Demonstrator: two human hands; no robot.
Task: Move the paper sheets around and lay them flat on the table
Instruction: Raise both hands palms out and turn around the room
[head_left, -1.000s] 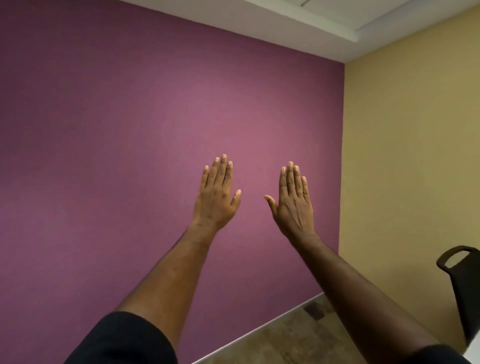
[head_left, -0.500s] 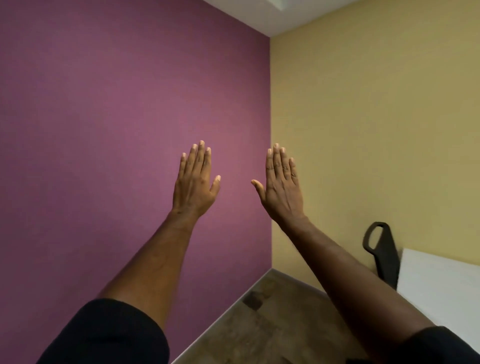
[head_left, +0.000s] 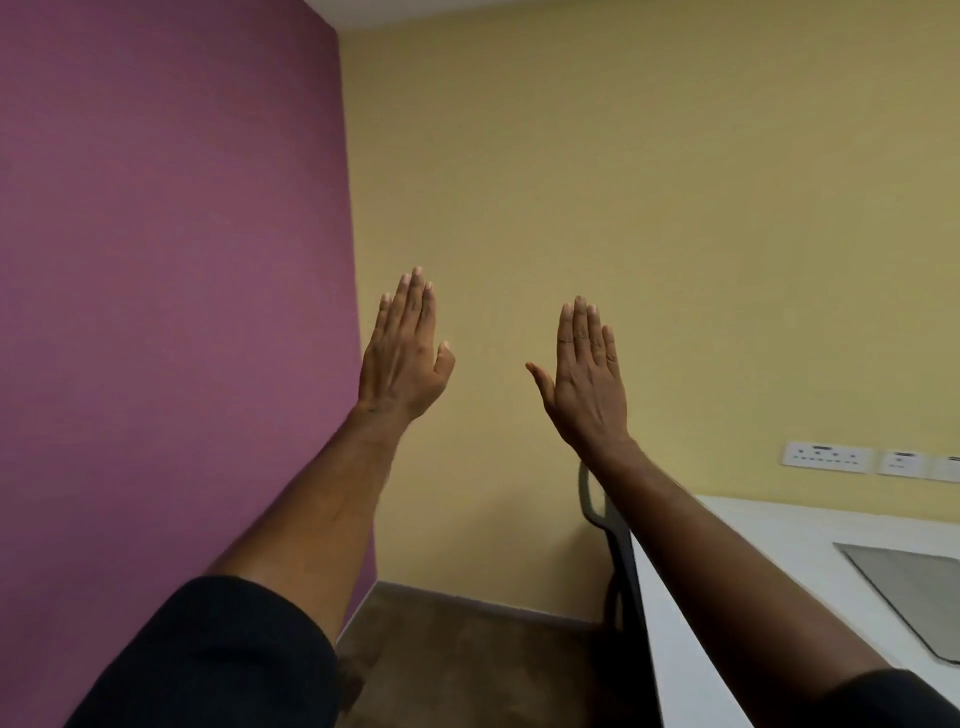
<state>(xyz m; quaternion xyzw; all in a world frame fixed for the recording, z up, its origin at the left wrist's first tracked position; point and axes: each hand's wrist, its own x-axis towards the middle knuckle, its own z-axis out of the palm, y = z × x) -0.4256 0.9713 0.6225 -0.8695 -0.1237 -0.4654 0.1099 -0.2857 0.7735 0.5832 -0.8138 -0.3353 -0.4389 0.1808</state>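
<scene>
Head view, nearest first: I see dark sleeves (head_left: 208, 660) at the bottom edge, and two bare forearms rising from them toward the middle of the frame. The left hand (head_left: 402, 364) is raised just left of centre, fingers straight and together, thumb a little apart, holding nothing. The right hand (head_left: 589, 384) is up just right of centre, equally flat with the thumb spread wider, also empty. The two are apart, backs toward me, touching nothing. At lower right a white table (head_left: 779, 551) comes into frame with a grey panel (head_left: 914, 587) lying flat on it near the right edge; whether that is a sheet or an inset I cannot tell. A dark chair (head_left: 618, 561) stands at the table's left end, partly behind my right forearm. Beyond are the yellow wall (head_left: 623, 182) with sockets (head_left: 826, 457) at right, and the purple wall (head_left: 156, 260) filling the left. I see no paper I can be sure of; any sheets must lie lower right or out of frame, well apart from both hands, nearer the right one. My worry is that I am aimed at the corner rather than the tabletop, so reaching down now would be blind, and my right arm could knock the chair or crumple a sheet I cannot see.
</scene>
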